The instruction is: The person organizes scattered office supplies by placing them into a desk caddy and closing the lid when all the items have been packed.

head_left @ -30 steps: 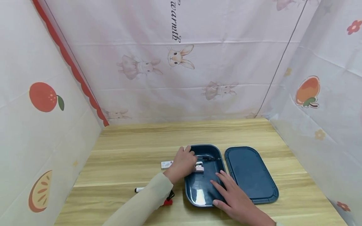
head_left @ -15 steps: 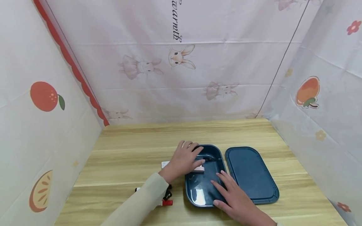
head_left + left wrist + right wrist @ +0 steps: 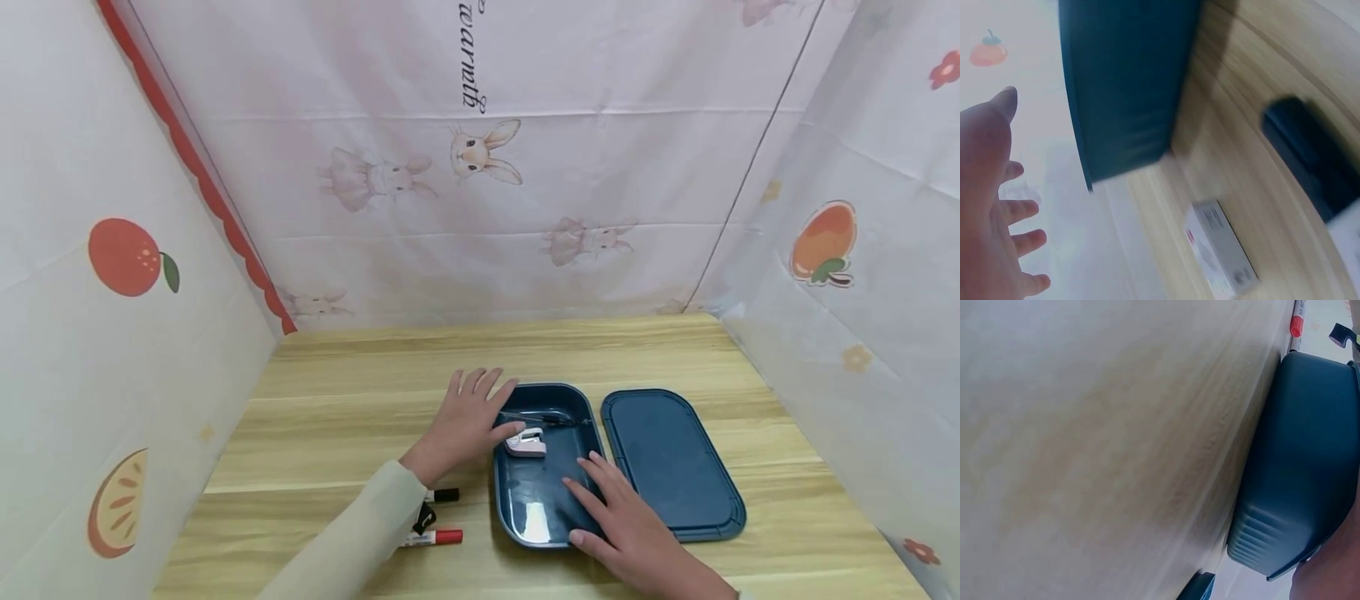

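A dark blue box point(image 3: 517, 487) without its cover stands on the table. Inside lie a small white-and-pink stapler point(image 3: 527, 444) and, along the far end, a slim black pen point(image 3: 553, 420). My left hand point(image 3: 459, 423) is over the box's left rim, fingers spread and holding nothing, its thumb overlapping the stapler in the head view. My right hand point(image 3: 633, 527) rests on the right near rim with its fingers extended inward. Beyond the box wall in the left wrist view is a small white printed carton point(image 3: 1219, 250), hidden behind my left hand in the head view.
Right of the box lies its flat blue lid point(image 3: 675, 462). Left of the box are a black-capped marker point(image 3: 444, 495), a red-capped marker point(image 3: 442, 537) and a small black object point(image 3: 424, 518) between them, partly hidden by my sleeve. Printed curtains surround the table.
My left hand has let go of the stapler, spread its fingers and drawn back leftward over the rim, uncovering the stapler. The right hand stays at the box.
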A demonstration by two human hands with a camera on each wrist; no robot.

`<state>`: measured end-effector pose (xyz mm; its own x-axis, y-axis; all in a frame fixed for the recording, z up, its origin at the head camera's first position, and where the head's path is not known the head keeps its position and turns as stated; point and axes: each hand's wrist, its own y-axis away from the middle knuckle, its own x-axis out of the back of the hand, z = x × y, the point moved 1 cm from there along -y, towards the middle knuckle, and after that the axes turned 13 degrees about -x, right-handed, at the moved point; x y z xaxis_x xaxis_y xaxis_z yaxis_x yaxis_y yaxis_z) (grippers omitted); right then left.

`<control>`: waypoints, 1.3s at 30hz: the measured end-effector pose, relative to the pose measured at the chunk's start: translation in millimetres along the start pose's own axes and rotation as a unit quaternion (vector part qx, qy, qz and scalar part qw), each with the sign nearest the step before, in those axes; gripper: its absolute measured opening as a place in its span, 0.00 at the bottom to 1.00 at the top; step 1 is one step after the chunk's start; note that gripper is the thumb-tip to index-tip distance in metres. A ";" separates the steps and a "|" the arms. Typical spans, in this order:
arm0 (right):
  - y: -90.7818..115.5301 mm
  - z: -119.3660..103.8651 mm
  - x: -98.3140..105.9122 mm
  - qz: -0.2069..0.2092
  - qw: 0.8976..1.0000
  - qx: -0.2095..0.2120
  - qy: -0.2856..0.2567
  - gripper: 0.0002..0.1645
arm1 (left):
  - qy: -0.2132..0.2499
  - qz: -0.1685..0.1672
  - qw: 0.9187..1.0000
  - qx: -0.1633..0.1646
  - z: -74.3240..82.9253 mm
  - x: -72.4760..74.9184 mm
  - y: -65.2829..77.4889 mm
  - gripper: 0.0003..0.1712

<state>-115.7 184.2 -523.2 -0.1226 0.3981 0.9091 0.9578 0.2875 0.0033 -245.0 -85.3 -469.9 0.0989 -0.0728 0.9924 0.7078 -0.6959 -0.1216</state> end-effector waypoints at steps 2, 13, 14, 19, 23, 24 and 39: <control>0.1 1.4 -0.1 0.003 1.000 -0.001 0.002 0.38 | -0.010 -0.004 1.000 0.004 -5.7 -3.0 3.4 0.46; -1.6 3.4 -1.7 0.007 1.000 0.009 0.000 0.38 | 0.029 0.000 0.999 0.037 -34.4 -14.8 35.8 0.44; -1.6 3.3 -1.5 0.008 1.000 0.010 -0.001 0.38 | 0.034 0.001 0.999 0.039 -36.8 -16.5 38.7 0.44; -1.3 3.1 -1.0 0.011 1.000 0.011 0.001 0.38 | 0.051 -0.009 0.997 0.056 -49.3 -24.3 53.9 0.44; -1.5 3.5 -0.8 0.008 1.000 0.008 0.001 0.38 | 0.051 -0.017 0.996 0.066 -58.8 -28.9 64.6 0.45; -1.6 3.6 -0.7 0.008 1.000 0.008 0.000 0.38 | 0.047 -0.018 0.997 0.066 -61.2 -29.9 66.8 0.45; -0.6 3.8 -2.1 0.013 1.000 0.015 -0.003 0.38 | 0.071 0.015 0.996 0.059 -81.4 -41.9 91.1 0.27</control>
<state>-116.9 186.5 -526.7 -0.0999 0.4103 0.9065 0.9523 0.3035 -0.0324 -241.6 -203.9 -521.2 0.0265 -0.1990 0.9796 0.7844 -0.6033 -0.1438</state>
